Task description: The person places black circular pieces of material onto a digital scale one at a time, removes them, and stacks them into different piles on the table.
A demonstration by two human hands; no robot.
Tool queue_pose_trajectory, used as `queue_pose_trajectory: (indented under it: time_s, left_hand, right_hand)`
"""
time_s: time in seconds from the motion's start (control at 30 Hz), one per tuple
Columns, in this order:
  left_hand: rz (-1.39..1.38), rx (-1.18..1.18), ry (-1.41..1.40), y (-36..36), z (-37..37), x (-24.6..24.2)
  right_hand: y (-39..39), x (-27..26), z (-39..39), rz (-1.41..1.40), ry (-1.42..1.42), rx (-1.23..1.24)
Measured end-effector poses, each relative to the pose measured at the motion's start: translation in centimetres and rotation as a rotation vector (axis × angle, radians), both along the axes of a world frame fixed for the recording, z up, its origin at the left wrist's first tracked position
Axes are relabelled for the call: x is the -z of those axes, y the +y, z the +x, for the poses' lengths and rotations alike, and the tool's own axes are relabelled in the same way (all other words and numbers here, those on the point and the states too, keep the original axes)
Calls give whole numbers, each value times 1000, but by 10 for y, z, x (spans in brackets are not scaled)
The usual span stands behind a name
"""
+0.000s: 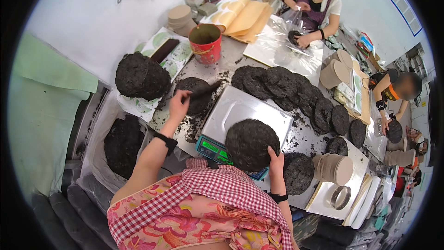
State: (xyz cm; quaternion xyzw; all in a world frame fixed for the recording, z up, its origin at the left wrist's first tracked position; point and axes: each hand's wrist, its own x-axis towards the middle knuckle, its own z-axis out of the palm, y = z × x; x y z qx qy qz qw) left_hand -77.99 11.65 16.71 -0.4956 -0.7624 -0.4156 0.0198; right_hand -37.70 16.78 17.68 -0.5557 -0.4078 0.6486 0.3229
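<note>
My right hand [275, 161] grips the near right edge of a round cake of dark, crumbly pressed material [252, 144], which I hold above the steel platform of a digital scale [239, 106]. The cake partly covers the scale's lit display [211, 148] and keypad. My left hand [180, 102] is raised with nothing seen in it, fingers slightly curled, over a dark mound [194, 88] left of the scale. A dark, blurred elongated piece [211, 88] extends from that mound towards the scale. A large dark lump [142, 76] sits beyond my left hand.
Several dark cakes [284, 83] overlap in an arc behind the scale. Another cake [298, 173] lies at right beside stacked beige discs [334, 169]. A red bucket [205, 43] stands at the back. A lined bin [123, 146] holds dark material at left. Co-workers handle cakes across and at right.
</note>
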Motion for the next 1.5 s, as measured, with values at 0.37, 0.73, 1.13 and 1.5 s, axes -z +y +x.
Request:
queue_pose_trajectory:
  time_s: [0.37,0.73,1.13,1.5]
  left_hand:
    - [19,242,-313,50,128,-28]
    - [-9,396,-255,81,167,-63]
    - [-294,626,-140,65,123,-78]
    - [-318,606,-46,88,219,-2]
  right_hand:
    - [49,-24,80,-8,814,463]
    - [4,-91,-58,784,-245,-116]
    - [53,-28,-4,191,384,255]
    - [9,24,83,-298,881,498]
